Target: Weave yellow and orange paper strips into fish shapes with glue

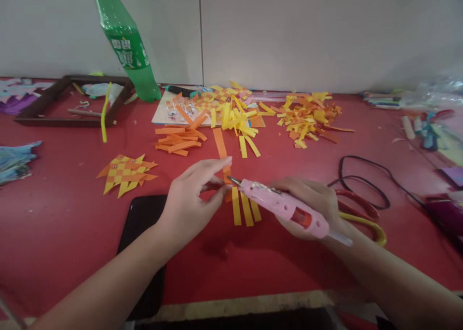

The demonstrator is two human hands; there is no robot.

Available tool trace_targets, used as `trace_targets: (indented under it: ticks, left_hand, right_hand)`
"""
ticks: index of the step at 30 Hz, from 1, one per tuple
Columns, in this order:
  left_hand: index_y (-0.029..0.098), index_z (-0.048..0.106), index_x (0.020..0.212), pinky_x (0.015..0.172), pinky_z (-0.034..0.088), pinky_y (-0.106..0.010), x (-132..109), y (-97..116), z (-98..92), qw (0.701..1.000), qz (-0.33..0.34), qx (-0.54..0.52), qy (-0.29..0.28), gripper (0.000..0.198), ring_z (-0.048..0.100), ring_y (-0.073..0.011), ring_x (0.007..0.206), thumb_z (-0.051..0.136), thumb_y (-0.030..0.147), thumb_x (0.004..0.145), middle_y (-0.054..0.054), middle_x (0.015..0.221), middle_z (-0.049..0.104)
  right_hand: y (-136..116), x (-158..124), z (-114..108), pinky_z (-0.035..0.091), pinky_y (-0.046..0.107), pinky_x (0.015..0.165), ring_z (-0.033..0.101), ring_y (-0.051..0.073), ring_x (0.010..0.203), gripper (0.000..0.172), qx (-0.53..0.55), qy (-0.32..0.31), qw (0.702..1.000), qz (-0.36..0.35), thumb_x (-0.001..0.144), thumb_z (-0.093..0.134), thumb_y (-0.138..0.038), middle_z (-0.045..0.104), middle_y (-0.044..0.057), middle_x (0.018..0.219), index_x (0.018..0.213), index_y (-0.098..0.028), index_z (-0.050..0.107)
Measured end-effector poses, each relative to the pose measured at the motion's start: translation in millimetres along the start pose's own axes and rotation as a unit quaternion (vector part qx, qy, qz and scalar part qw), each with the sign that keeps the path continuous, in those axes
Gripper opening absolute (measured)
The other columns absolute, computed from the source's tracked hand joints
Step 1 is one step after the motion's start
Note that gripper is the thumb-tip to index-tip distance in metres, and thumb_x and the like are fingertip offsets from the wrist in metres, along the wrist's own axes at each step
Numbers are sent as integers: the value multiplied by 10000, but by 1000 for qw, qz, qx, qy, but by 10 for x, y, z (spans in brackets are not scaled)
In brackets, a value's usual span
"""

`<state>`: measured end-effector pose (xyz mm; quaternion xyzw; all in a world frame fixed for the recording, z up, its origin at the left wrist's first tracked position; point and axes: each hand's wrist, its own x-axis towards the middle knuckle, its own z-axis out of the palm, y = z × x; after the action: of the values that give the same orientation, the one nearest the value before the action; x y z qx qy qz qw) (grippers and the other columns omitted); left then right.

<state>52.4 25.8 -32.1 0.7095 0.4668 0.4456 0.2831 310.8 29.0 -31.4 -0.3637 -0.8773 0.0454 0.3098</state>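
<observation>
We read white Chinese characters, apparently 雪碧 (Sprite), on the green label (pixel 134 55) of the bottle (pixel 125 33). Marks lower on that label we found too blurred to make out.

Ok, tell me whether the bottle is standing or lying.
Standing: the bottle has its base on the table and its neck rising past the picture's top edge.
</observation>
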Motion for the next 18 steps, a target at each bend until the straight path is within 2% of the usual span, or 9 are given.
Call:
trace_targets:
  ticks: [4,14,18]
  left_hand:
    - [210,630,1269,809,608,-211,-5,20,4,998,53,46,1,435,707,-83,766,626,76,855,-46,1142,695]
    - [184,639,1229,796,619,-236,6,54,-7,986,114,116,25,399,705,-97,741,639,62,850,-49,1099,722]
    - [149,644,1221,813,610,-227,11,48,-2,981,140,130,33,396,706,-94,741,651,43,839,-66,1081,725]
  right_hand:
    - [-43,21,17,445,269,551,620,152,604,204,-10,2,1000,1,823,603,-242,670,7,747,1013,-260,532]
    - [-83,37,10,409,256,510,559,127,536,98,-56,29,998,-2,836,566,-236,620,-17,659,921,-246,518]
    - [-90,40,13,416,243,504,552,121,533,117,-61,31,998,-8,826,590,-254,622,-17,667,916,-238,517]
